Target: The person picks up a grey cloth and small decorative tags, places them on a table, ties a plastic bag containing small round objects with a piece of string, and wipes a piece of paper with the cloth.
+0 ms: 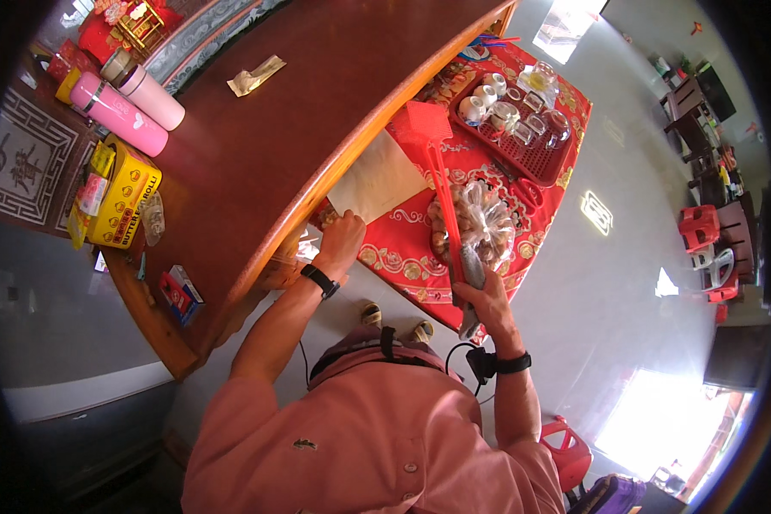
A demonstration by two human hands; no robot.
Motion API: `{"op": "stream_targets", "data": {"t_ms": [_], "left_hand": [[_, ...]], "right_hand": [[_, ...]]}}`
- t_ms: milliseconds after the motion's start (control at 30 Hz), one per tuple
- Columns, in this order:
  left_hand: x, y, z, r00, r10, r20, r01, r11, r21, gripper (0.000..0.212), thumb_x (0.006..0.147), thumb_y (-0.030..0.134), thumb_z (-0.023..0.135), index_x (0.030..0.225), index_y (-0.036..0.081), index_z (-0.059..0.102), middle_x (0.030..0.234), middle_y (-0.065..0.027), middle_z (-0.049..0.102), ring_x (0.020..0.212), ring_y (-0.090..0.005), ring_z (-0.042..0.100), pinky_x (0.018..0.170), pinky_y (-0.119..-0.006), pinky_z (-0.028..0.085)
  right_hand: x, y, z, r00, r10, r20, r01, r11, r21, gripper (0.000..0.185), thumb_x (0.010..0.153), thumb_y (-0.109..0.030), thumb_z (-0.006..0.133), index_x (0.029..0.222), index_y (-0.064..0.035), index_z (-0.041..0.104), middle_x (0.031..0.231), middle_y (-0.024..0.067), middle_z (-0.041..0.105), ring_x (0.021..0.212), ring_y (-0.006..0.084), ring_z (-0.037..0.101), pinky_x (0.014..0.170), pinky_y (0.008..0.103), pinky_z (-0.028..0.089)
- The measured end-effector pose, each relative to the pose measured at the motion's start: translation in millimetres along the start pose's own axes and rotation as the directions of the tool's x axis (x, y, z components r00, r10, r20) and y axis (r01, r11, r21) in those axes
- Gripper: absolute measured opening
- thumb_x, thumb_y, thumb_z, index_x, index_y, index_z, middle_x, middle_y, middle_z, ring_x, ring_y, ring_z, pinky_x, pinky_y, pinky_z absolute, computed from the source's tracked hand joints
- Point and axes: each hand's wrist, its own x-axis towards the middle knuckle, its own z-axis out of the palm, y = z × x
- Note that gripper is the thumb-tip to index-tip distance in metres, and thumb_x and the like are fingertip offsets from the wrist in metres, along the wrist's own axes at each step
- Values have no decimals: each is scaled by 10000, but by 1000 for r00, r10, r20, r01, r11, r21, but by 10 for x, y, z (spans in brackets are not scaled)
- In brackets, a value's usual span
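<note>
My right hand (488, 302) is closed around a red plastic fly swatter (446, 186) and a grey cloth (472, 273). The swatter's mesh head points away from me, over the red patterned tablecloth (417, 273). My left hand (344, 241) is at the near edge of a brown paper sheet (379, 180), beside the wooden counter; its fingertips are partly hidden, so its grip cannot be told. A clear plastic bag of brown food pieces (478, 225) sits on the tablecloth, partly behind the swatter.
A red tray (540, 164) holds white cups and clear glasses, with red-handled scissors (528, 196) nearby. On the counter (250, 148) are pink bottles (119, 112), a yellow egg roll tin (125, 205), a crumpled wrapper (256, 76) and small boxes (181, 295). A red stool (565, 453) stands behind on the right.
</note>
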Motion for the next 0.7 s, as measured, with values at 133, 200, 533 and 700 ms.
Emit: {"op": "stream_targets", "data": {"t_ms": [133, 200, 533, 700], "left_hand": [[55, 39, 7, 1000, -4, 31, 3, 999, 49, 59, 813, 73, 653, 810, 22, 683, 861, -139, 664, 746, -243, 724, 568, -306, 583], [65, 21, -3, 1000, 2, 30, -3, 999, 52, 57, 811, 70, 650, 809, 23, 681, 847, -139, 664, 750, -249, 724, 578, -315, 586], [-517, 103, -405, 994, -100, -52, 84, 966, -244, 122, 737, 30, 630, 845, -24, 617, 876, -206, 627, 798, -378, 648, 698, -447, 547], [-977, 122, 84, 956, -207, -205, 63, 835, -547, 258, 757, 139, 752, 937, 13, 617, 944, -118, 607, 813, -290, 630, 716, -391, 537]], "right_hand": [[-8, 6, -38, 999, -33, 10, 32, 999, 24, 181, 826, -103, 679, 922, 9, 575, 698, 55, 636, 625, 129, 598, 583, 289, 472], [-20, -13, -64, 1000, -17, 12, 17, 1000, -18, 178, 831, -109, 680, 918, 9, 581, 697, 53, 640, 623, 126, 597, 584, 288, 473], [-87, 97, -213, 1000, -27, -5, 27, 999, -20, 181, 821, -118, 684, 912, 9, 592, 690, 52, 643, 629, 123, 608, 590, 287, 484], [-88, 117, -210, 999, -30, 18, 31, 999, -20, 195, 810, -116, 693, 919, 14, 597, 692, 52, 646, 624, 125, 612, 583, 293, 487]]}}
